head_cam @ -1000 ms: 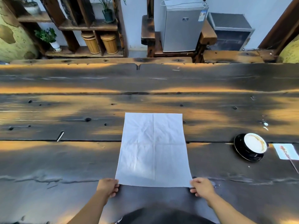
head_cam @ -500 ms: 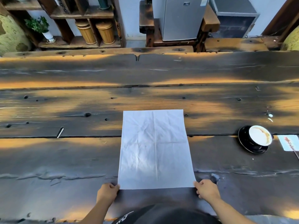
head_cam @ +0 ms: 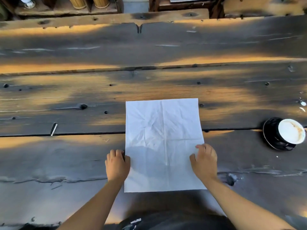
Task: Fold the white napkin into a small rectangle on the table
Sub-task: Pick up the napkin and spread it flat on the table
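1. The counter is dark planking running across your view, and the napkin lies spread flat on it directly ahead of you, fully unfolded as far as the view shows, so no fold looks made yet.
2. The napkin's long axis runs straight away from you: short near edge by your body, short far edge well beyond your reach. Old creases cross it, one down its length and one across near the middle.
3. Your left hand sits at the napkin's left edge, fingers curled and thumb over the margin. It seems to pinch that edge, though the grip beneath is hidden.
4. Your right hand rests on the napkin's right edge, fingers loosely spread on top. I cannot tell whether it grips or only presses.
5. Both hands sit level with each other, nearer the napkin's near edge than its far one, so neither has the advantage. A fold along the crosswise crease probably suits.
6. A cup on its saucer stands well right of the napkin, clear of it.
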Available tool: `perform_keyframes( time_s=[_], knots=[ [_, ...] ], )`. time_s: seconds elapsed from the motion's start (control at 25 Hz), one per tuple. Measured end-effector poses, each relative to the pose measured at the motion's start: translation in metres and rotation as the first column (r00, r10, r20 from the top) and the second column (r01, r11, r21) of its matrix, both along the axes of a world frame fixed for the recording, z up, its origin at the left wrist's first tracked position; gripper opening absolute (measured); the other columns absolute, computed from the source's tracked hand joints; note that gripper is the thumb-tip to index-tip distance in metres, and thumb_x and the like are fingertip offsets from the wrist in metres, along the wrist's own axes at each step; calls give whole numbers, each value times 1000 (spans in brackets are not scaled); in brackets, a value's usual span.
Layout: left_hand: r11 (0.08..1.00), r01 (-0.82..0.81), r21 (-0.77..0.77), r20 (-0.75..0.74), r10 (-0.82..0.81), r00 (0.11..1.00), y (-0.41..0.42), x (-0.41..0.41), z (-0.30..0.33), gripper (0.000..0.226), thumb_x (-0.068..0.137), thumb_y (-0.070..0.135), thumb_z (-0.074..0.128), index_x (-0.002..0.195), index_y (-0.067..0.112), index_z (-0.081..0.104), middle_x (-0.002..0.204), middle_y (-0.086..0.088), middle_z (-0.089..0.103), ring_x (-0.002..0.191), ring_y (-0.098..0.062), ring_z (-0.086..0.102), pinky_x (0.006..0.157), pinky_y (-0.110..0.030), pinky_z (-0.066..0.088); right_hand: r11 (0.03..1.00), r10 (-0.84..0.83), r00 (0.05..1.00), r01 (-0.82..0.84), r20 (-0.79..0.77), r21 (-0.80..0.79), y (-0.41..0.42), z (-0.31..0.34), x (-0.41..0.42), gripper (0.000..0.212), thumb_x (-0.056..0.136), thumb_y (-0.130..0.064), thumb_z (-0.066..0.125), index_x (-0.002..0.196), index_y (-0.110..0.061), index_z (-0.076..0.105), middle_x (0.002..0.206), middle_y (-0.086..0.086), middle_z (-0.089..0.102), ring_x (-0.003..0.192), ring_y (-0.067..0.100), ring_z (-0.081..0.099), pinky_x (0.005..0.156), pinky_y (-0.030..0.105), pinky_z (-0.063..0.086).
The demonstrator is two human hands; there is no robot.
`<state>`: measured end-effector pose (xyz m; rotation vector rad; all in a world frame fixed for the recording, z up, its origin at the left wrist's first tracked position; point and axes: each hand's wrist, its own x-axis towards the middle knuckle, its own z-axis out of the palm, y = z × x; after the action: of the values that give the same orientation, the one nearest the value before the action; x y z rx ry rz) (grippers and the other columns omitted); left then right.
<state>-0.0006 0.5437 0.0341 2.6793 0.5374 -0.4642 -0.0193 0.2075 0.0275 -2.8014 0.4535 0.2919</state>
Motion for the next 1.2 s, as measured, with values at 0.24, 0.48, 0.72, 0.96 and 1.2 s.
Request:
perform_keyframes(
  time_s=[0.24, 0.48, 0.72, 0.96, 1.2],
  knots=[
    [937, 350, 16, 152, -348, 925, -13, 87, -30, 50, 100, 21, 42, 146, 0, 42, 158, -21, 36, 151, -37, 26, 124, -49, 23, 940, 333, 938, -338, 97, 38, 88, -16, 109, 51, 99, -33, 44, 144, -8, 48, 157, 16, 38, 149, 37, 26, 122, 55, 19],
    [845, 523, 108, 233, -533, 814, -9, 166, -61, 59, 105, 28, 32, 155, -3, 25, 165, -18, 23, 155, -31, 18, 127, -49, 15, 854, 518, 851, -520, 83, 3, 163, -40, 194, 57, 103, -39, 35, 154, -15, 34, 165, 10, 24, 153, 33, 15, 123, 54, 14],
    [823, 525, 217, 136, -558, 819, -7, 183, -71, 65, 105, 40, 15, 160, 5, 11, 170, -10, 6, 157, -23, 0, 128, -49, 6, 820, 573, 814, -571, 99, -45, 176, -64, 217, 57, 105, -41, 23, 157, -20, 26, 166, 9, 19, 154, 32, 12, 123, 54, 11],
    [820, 529, 220, 107, -559, 822, -8, 186, -66, 74, 102, 48, 23, 160, 6, 5, 170, -9, 0, 157, -24, -5, 126, -53, 4, 826, 563, 821, -554, 96, -102, 112, -62, 216, 60, 103, -52, 27, 158, -28, 23, 167, 6, 17, 154, 29, 13, 122, 54, 12],
    [816, 530, 231, 103, -562, 820, -7, 186, -66, 82, 99, 59, 24, 160, 7, 5, 170, -7, -1, 157, -23, -7, 127, -51, 3, 928, 354, 935, -349, 16, -129, -23, -62, 203, 69, 101, -56, 23, 160, -21, 12, 169, 8, 6, 155, 29, 2, 125, 49, 7]
  ],
)
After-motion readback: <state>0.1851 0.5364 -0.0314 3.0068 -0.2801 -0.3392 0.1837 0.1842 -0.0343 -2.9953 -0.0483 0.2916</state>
